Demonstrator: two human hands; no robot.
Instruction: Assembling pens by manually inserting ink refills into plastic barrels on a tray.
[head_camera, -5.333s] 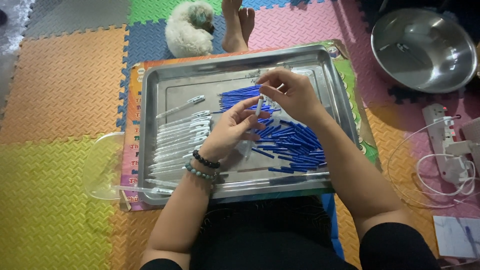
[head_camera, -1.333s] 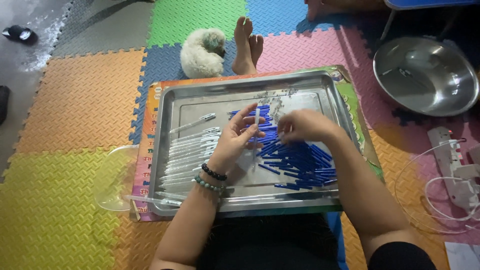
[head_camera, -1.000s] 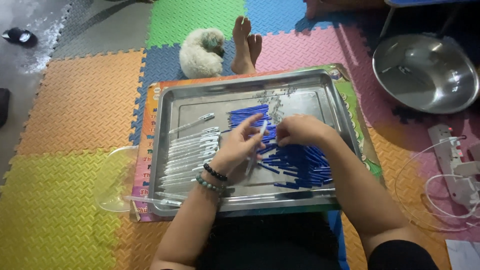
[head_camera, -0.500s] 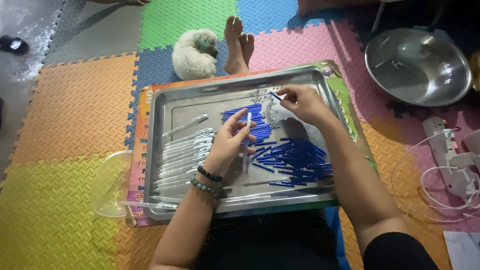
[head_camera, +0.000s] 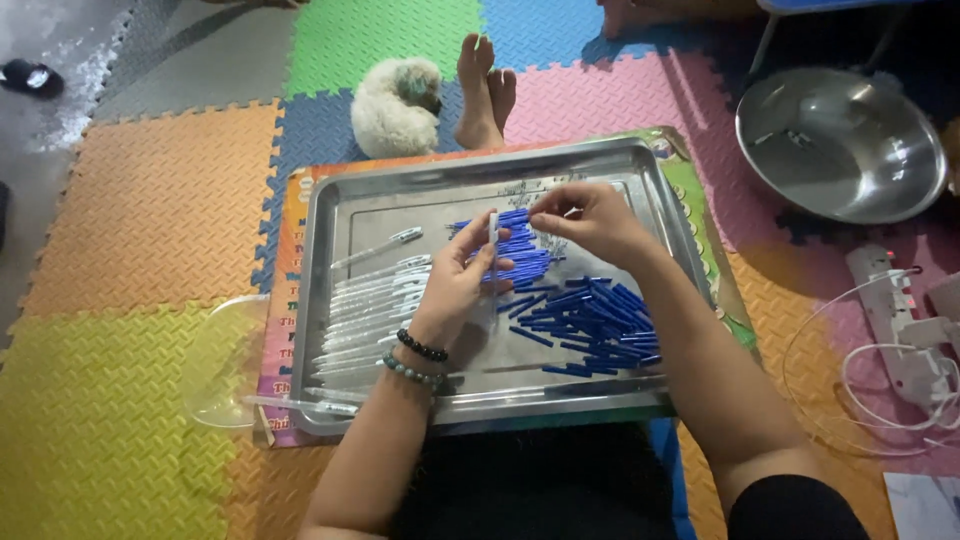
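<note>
Left grip: the left hand (head_camera: 458, 290) has thumb and fingers closed on a clear pen tube (head_camera: 493, 240), held upright just above the blue pile; two bead bracelets (head_camera: 418, 358) circle the wrist.
Right grip: the right hand (head_camera: 585, 215) has its fingertips pinched together on something small and pale; it is too small to tell what it is. It hovers just beside the top of the tube, the two hands near but not touching.
Pen tube: it stands nearly vertical over the middle of the tray, its lower end hidden in the left hand.
Tray: a shallow steel tray (head_camera: 330, 200) lies on the floor in front of the person's lap, resting on a printed sheet (head_camera: 285, 270) that shows along its left and right sides.
Tray contents, right: loose blue refills (head_camera: 590, 320) are heaped from the centre to the lower right, lying at all angles.
Tray contents, left: clear tubes (head_camera: 370, 310) lie in a rough row, side by side, with one apart above them.
Tray edges: the far strip of the tray floor is bare metal; the near rim sits against the person's dark clothing.
Beside the tray: a clear plastic lid (head_camera: 225, 360) pokes out at the lower left corner.
Floor: coloured foam mats (head_camera: 150, 210) cover it; a steel bowl (head_camera: 840, 145) sits well apart at the upper right, a power strip (head_camera: 890, 310) with white cable below it.
Far side: another person's bare feet (head_camera: 485, 85) and a fluffy white bundle (head_camera: 395, 105) lie just beyond the tray's far rim.
</note>
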